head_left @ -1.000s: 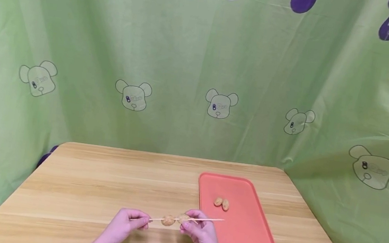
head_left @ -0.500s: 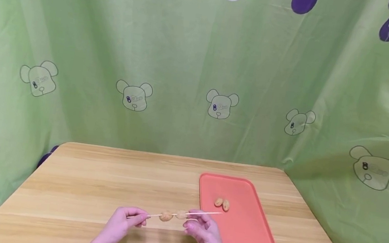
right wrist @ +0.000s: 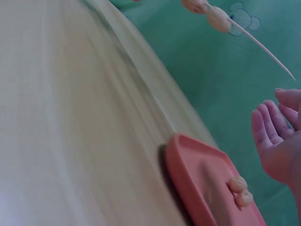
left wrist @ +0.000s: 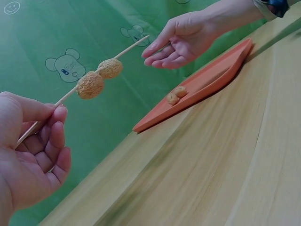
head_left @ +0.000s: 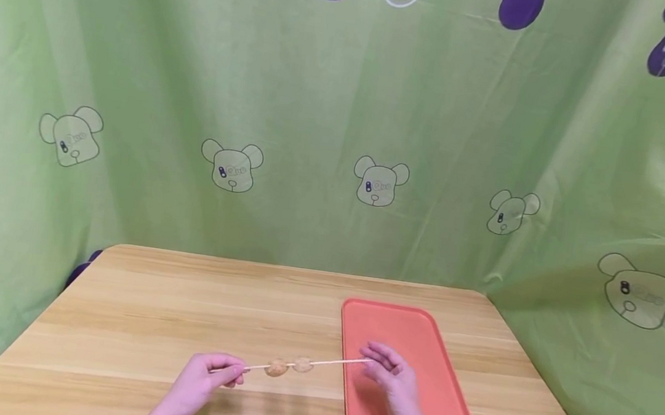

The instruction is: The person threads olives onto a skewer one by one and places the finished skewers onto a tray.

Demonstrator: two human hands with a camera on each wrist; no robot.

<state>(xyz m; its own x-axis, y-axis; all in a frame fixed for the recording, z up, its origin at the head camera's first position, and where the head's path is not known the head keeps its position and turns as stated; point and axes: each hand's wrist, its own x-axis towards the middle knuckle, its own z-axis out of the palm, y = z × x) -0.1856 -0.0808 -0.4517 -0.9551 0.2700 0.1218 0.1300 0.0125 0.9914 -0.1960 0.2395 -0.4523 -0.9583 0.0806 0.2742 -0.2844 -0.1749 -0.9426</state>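
My left hand (head_left: pixel 201 385) pinches the blunt end of a thin wooden skewer (left wrist: pixel 129 49) between thumb and fingers. Two wrinkled tan balls (left wrist: pixel 90 85) are threaded side by side along its middle, and its pointed end slants up to the right. The skewer hangs in the air above the table. My right hand (head_left: pixel 394 385) is over the tray, fingers loosely bent and holding nothing. In both wrist views the skewer's tip stands apart from the right fingers. Two more tan balls (right wrist: pixel 240 190) lie together on the coral tray (right wrist: pixel 207 165); in the head view the right hand hides them.
The wooden table (head_left: pixel 172 298) spreads out under both hands, with the tray lengthwise on its right side. A green curtain (head_left: pixel 309 94) with bear prints hangs behind and along both sides.
My right hand has let go of the skewer and moved right, over the tray, covering the loose balls in the head view. The left hand has shifted slightly left with the skewer.
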